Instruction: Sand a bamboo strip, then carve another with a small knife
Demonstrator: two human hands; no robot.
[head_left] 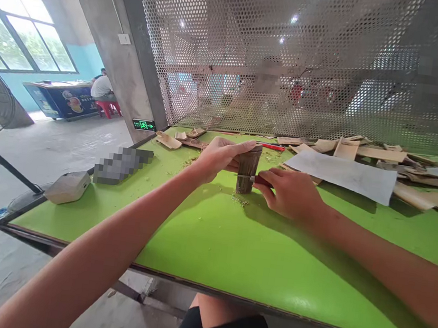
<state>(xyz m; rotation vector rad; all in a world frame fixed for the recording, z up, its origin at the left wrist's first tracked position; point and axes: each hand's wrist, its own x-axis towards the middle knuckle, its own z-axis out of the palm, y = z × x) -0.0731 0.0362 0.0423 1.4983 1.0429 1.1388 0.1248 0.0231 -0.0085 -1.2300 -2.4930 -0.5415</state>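
Observation:
A dark brown, ridged piece that looks like wood or bark (248, 165) stands upright on the green table, its lower end touching the surface. My left hand (222, 156) grips it near the top, thumb over the upper edge and fingers behind. In my right hand (289, 191) is a small knife (259, 180) with a dark red handle; its thin blade lies across the front of the brown piece. Fine greenish shavings (240, 200) are scattered at the foot of the piece.
Tan curved bark strips (346, 148) and a whitish sheet (346, 171) are piled at the right back. A red-handled tool (271, 146) lies behind my hands. A perforated metal screen (224, 53) borders the far edge. A white box (68, 187) sits at the left edge.

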